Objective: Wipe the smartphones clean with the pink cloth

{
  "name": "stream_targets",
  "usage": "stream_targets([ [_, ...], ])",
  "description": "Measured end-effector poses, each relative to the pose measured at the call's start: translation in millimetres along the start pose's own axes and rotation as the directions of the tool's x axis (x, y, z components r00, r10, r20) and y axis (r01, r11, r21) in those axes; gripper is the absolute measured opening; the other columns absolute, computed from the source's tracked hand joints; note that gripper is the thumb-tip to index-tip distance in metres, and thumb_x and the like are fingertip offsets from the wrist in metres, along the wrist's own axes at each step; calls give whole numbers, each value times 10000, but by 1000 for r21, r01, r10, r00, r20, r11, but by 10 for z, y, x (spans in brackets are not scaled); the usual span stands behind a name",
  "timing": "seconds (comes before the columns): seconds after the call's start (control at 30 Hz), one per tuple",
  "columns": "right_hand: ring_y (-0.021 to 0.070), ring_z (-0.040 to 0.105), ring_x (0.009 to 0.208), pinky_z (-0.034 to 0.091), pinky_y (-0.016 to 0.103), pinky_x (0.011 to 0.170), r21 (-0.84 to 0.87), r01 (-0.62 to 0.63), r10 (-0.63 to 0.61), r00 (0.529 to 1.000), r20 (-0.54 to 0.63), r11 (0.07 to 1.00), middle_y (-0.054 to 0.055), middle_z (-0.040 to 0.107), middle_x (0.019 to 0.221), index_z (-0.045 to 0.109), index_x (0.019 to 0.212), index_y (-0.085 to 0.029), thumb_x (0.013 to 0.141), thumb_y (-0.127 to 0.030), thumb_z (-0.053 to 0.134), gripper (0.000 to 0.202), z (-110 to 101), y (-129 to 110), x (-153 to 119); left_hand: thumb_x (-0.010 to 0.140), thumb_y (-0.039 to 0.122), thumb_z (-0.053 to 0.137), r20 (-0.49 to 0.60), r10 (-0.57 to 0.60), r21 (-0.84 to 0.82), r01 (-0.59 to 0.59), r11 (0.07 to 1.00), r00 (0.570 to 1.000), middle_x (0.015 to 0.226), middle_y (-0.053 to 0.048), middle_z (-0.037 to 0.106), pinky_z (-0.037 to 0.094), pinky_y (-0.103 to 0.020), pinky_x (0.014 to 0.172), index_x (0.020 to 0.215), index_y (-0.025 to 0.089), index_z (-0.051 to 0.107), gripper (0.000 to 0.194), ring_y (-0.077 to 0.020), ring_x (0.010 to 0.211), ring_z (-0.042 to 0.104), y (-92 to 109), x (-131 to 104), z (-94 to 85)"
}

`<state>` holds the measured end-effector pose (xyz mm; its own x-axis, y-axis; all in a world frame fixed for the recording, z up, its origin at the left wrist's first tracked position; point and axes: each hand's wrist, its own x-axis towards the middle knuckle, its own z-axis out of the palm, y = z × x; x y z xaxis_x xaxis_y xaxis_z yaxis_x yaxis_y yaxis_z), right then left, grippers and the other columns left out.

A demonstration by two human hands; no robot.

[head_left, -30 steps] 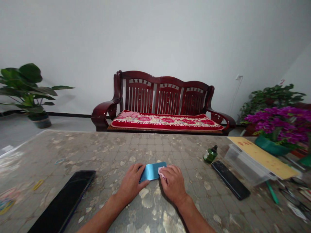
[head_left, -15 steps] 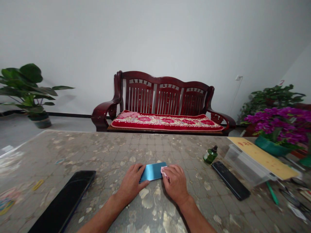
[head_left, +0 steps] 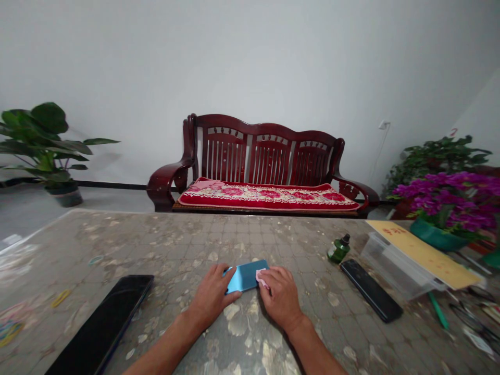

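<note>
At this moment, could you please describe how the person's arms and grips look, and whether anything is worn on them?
The left grip and right grip are ungloved human hands. The left forearm and right forearm are bare as far as they show, with no sleeve, watch or bracelet in view.

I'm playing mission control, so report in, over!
Left grip holding blue slab at left. Right grip holding pink wad at slab's right. Green bottle off right, not blocking.

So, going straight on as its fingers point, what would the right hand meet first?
Probably the blue slab; the right hand, holding a pink cloth, appears at the slab's right end, though exact contact is unclear.
</note>
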<state>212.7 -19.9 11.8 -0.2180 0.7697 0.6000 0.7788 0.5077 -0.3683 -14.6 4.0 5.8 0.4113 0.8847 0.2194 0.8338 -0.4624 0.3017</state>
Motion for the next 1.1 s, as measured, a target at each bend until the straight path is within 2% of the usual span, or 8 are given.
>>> stream_targets([
  [0.2, 238, 608, 1028, 417, 406, 969, -49, -49, 48, 999, -21, 998, 23, 748, 1031, 731, 1001, -266, 877, -169, 586, 214, 43, 61, 3, 852, 340, 713, 37, -10, 80, 7, 997, 999, 1244, -101, 605, 445, -429, 1002, 1281, 239, 598, 456, -293, 1133, 547, 73, 8, -53],
  [0.47, 189, 672, 961, 488, 329, 873, 61, -111, 110, 994, 20, 992, 36, 744, 1028, 728, 995, -252, 896, -178, 548, 218, 66, 90, 31, 870, 351, 699, 56, -2, 142, -6, 990, 998, 1212, -129, 620, 468, -446, 963, 1280, 213, 580, 449, -315, 1095, 579, 141, 13, -38],
  [0.73, 199, 671, 972, 498, 336, 889, 95, -152, 149, 988, 44, 984, 44, 738, 1030, 739, 987, -249, 897, -195, 560, 208, 63, 87, 46, 884, 306, 671, 170, -39, 257, -6, 966, 985, 1108, -149, 653, 517, -418, 867, 1222, 161, 596, 376, -319, 1019, 624, 267, 79, -91],
  [0.9, 188, 681, 940, 517, 317, 861, 101, -162, 159, 987, 31, 982, 43, 741, 1001, 750, 971, -253, 897, -199, 562, 210, 69, 79, 69, 898, 289, 627, 129, -41, 256, 6, 967, 991, 1076, -139, 654, 531, -403, 830, 1185, 174, 600, 311, -312, 1006, 633, 272, 70, -26],
  [1.1, 203, 667, 936, 514, 340, 870, 145, -194, 193, 981, 19, 970, 47, 737, 989, 751, 970, -252, 919, -221, 538, 222, 70, 58, 116, 908, 286, 607, 80, -32, 234, 12, 972, 996, 1039, -158, 654, 528, -421, 818, 1200, 156, 591, 319, -326, 970, 639, 258, 78, 29],
])
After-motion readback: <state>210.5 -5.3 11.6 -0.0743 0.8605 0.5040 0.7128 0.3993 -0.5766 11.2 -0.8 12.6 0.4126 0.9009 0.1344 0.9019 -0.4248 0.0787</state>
